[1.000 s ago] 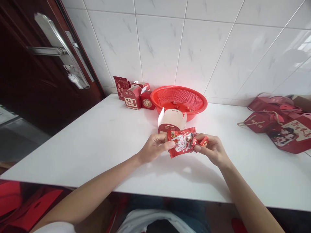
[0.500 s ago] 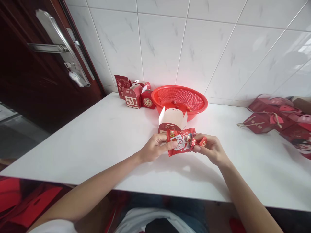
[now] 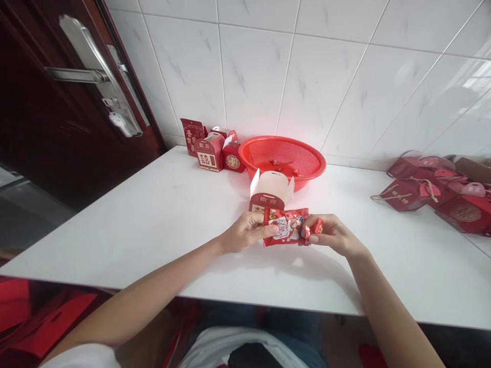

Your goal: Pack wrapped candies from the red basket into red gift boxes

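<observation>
My left hand [image 3: 245, 232] is closed on the left end of a flat red snack packet [image 3: 284, 227] with a white label and a cartoon figure. In my right hand [image 3: 333, 234], small red wrapped candies [image 3: 318, 226] are pinched at the packet's right end; whether these fingers also grip the packet I cannot tell. Just behind the packet stands an open red gift box [image 3: 267, 200] with its pale inner flaps up. The packet hides part of the box's front.
A red plastic basket [image 3: 283, 148] holding a few small wrapped pieces stands behind the box. Several red gift boxes [image 3: 209, 153] are grouped at the back left of the white table [image 3: 153, 225]. More red boxes [image 3: 406, 195] lie along the right side, by the tiled wall.
My right fingers have shifted slightly on the candies, and the packet has turned a little more level. The view has moved slightly to the right.
</observation>
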A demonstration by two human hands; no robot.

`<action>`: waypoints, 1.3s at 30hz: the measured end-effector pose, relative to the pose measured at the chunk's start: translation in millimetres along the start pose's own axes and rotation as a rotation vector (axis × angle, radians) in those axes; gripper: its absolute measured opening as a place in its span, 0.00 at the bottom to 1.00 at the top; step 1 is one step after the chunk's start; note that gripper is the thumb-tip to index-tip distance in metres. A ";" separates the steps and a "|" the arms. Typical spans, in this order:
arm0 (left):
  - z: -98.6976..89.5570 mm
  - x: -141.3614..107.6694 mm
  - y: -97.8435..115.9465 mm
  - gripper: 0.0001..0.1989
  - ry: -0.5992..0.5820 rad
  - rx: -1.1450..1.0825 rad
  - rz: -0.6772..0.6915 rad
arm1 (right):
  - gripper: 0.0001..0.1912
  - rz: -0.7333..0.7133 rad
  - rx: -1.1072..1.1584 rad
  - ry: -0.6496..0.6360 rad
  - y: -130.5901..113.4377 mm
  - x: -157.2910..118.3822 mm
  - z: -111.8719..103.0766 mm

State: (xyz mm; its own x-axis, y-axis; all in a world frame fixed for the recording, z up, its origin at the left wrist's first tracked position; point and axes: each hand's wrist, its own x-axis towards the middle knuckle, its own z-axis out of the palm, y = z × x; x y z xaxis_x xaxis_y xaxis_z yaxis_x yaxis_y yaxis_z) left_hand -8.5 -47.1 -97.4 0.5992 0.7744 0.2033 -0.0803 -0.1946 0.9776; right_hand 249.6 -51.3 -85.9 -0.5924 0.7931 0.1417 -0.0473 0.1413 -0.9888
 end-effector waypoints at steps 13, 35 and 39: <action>-1.9 2.5 -8.2 0.26 0.046 0.136 0.008 | 0.14 -0.006 -0.042 0.043 1.4 1.0 -1.9; -0.2 4.0 -11.3 0.18 0.008 0.026 0.024 | 0.08 -0.004 0.015 -0.032 2.8 -2.3 -5.6; -1.4 4.9 -15.5 0.20 -0.020 0.025 -0.002 | 0.09 -0.023 -0.001 -0.069 2.6 -1.3 -4.5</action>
State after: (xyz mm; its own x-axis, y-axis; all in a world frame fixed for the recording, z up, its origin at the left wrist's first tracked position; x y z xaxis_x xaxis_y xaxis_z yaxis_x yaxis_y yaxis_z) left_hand -5.4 -39.4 -111.5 0.6150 0.7627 0.2004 -0.0597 -0.2084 0.9762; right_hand 253.8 -49.3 -88.4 -0.6450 0.7470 0.1612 -0.0609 0.1600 -0.9852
